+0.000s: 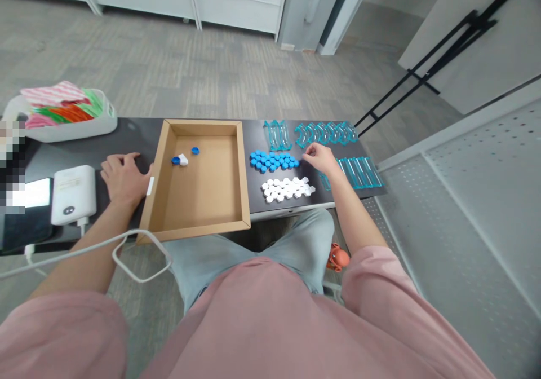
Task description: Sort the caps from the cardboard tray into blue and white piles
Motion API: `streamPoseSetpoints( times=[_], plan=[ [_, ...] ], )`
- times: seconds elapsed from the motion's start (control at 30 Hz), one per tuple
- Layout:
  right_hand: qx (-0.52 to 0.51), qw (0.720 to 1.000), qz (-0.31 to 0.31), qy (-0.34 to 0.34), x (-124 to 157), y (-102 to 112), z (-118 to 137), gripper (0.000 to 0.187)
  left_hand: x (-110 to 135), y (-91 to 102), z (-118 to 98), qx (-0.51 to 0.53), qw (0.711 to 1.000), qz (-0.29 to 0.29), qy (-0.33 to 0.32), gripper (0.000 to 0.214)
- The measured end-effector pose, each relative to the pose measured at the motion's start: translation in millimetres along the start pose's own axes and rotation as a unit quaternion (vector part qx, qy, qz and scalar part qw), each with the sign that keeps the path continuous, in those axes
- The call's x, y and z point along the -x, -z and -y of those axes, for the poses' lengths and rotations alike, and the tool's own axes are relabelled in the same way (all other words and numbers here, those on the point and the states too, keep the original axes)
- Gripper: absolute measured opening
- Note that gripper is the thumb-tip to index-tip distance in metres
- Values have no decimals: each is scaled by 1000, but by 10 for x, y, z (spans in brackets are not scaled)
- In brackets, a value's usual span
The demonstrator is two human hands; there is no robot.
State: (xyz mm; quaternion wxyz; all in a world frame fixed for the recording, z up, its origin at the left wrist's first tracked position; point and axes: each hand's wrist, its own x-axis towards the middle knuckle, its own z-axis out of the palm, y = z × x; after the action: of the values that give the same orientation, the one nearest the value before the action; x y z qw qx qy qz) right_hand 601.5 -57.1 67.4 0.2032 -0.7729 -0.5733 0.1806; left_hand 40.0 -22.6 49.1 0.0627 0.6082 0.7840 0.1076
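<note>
My left hand (pixel 122 179) lies flat on the black table (pixel 135 136), fingers spread, touching the left wall of a shallow cardboard box (pixel 203 224). Inside the box sit two blue hexagon pieces (pixel 195 150) and one white piece (pixel 183 160). My right hand (pixel 322 158) hovers right of a cluster of blue hexagon pieces (pixel 274 161), its fingers curled toward them in a pinch; whether it holds anything is hidden. A cluster of white hexagon pieces (pixel 287 188) lies just in front of it. Clear teal curved track pieces (pixel 325 133) and straight ones (pixel 359 171) lie beside the hand.
A white power bank (pixel 74 194) with a white cable (pixel 127 255) rests at my left. A white basket (pixel 67 128) of coloured packets stands at the far left. A phone (pixel 29 195) lies near the table's left edge. Grey carpet lies beyond the table.
</note>
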Motion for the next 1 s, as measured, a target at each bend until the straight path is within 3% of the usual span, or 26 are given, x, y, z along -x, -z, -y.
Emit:
streamPoseSetpoints(
  times=[0.2, 0.5, 0.7, 0.83, 1.0],
  plan=[
    [3, 999, 51, -11, -53, -76, 42, 7, 13, 18, -32, -1, 1000, 5, 1, 83],
    [-84, 994, 64, -34, -50, -135, 37, 8, -34, -26, 33, -5, 1000, 5, -3, 78],
    [-3, 1000, 22, -9, -40, -81, 117, 5, -68, -69, 84, 5, 1000, 5, -16, 73],
    [-23, 996, 31, 76, -2, -113, 399, 13, -75, -89, 114, 9, 1000, -1, -24, 73],
    [-60, 959, 95, 259, 189, -425, 1213, 20, -76, -117, 121, 11, 1000, -4, -23, 73]
  ],
)
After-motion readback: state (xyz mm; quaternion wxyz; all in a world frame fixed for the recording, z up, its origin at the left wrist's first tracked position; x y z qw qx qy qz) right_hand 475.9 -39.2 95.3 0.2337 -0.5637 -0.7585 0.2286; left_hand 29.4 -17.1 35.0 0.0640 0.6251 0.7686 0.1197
